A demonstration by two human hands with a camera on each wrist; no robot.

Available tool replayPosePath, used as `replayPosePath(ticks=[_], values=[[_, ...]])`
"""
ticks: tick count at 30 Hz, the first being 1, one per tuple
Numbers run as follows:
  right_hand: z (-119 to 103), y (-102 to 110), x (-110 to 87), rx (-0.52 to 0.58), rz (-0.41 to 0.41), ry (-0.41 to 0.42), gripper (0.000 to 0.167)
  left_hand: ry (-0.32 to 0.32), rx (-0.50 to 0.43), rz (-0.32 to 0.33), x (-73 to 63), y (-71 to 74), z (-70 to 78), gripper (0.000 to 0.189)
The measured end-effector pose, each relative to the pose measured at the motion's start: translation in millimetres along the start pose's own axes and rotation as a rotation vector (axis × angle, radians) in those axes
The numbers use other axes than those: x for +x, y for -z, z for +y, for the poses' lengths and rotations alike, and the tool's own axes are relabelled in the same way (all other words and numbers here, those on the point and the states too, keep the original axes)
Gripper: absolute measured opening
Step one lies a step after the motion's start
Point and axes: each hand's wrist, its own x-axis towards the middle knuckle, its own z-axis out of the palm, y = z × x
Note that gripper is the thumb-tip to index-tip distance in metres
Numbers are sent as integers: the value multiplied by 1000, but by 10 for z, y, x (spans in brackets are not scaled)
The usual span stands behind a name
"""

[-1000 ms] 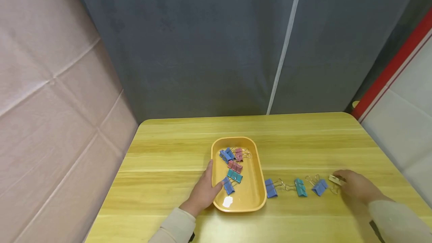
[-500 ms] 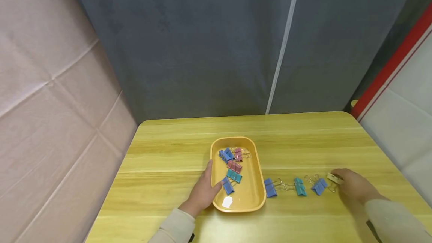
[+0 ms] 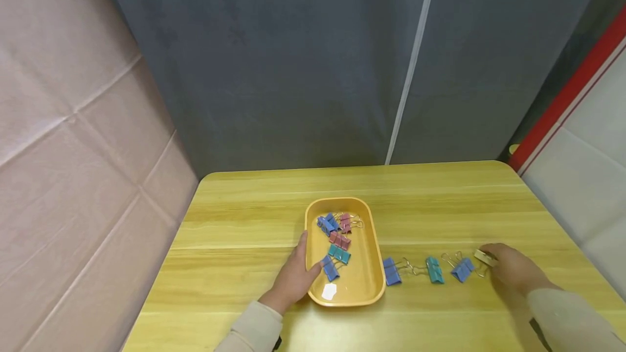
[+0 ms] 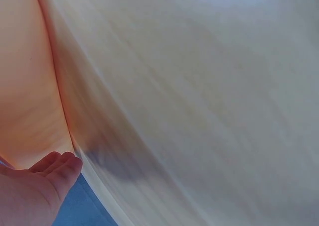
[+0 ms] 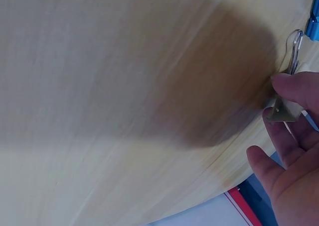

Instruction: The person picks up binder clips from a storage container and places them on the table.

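My left hand [image 3: 292,276] holds the left side of a yellow tray [image 3: 359,303], its thumb over the rim and its fingers along the outer wall. In the left wrist view the fingers [image 4: 62,169] lie against the tray wall [image 4: 30,86]. Inside the tray are several blue, pink and teal binder clips [image 3: 339,255]. My right hand [image 3: 517,269] pinches a cream-yellow binder clip [image 3: 485,258] at the table; the right wrist view shows thumb and fingers on its body [image 5: 284,111], wire handle [image 5: 294,52] sticking out.
Between the tray and my right hand lie a blue clip [image 3: 392,271], a teal clip [image 3: 434,270] and another blue clip [image 3: 462,269] in a row. The wooden table [image 3: 244,216] meets a dark curtain [image 3: 293,69] behind, with pale walls at both sides.
Both hands keep their places, the left on the tray and the right on the cream-yellow binder clip. Only a very slight leftward shift of the right hand and clip shows since the earliest frame.
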Motion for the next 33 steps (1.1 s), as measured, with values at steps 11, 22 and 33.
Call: replayPosePath(ticks=[11, 22, 33], values=[[15, 17, -43, 0, -26, -33, 39, -8, -8, 2, -7, 11, 4, 84], [-49, 60, -80, 23, 16, 9, 45, 5, -11, -9, -9, 13, -7, 85], [-105, 166, -125, 25, 32, 8, 56, -13, -15, -18, -15, 13, 0, 84]])
